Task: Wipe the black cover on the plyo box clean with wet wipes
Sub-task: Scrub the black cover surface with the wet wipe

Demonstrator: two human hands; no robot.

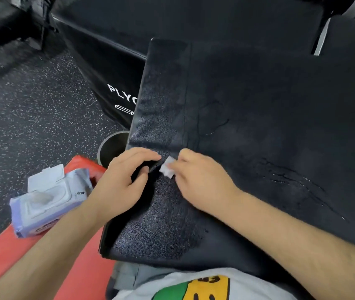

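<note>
The black cover point(259, 126) lies spread across my lap and the plyo box, its left strip shiny and grainy, with wet streaks on the right. My right hand point(200, 180) pinches a small folded white wet wipe point(168, 167) against the cover near its left seam. Just left of the wipe, my left hand point(122, 182) grips a fold of the cover's left edge, thumb and fingers curled around it.
An open pale-purple pack of wet wipes point(46, 204) rests on a red mat point(31, 256) at lower left. A black plyo box point(111, 61) with white lettering stands behind. A round dark bin point(112, 148) sits by the cover's edge on speckled rubber floor point(31, 105).
</note>
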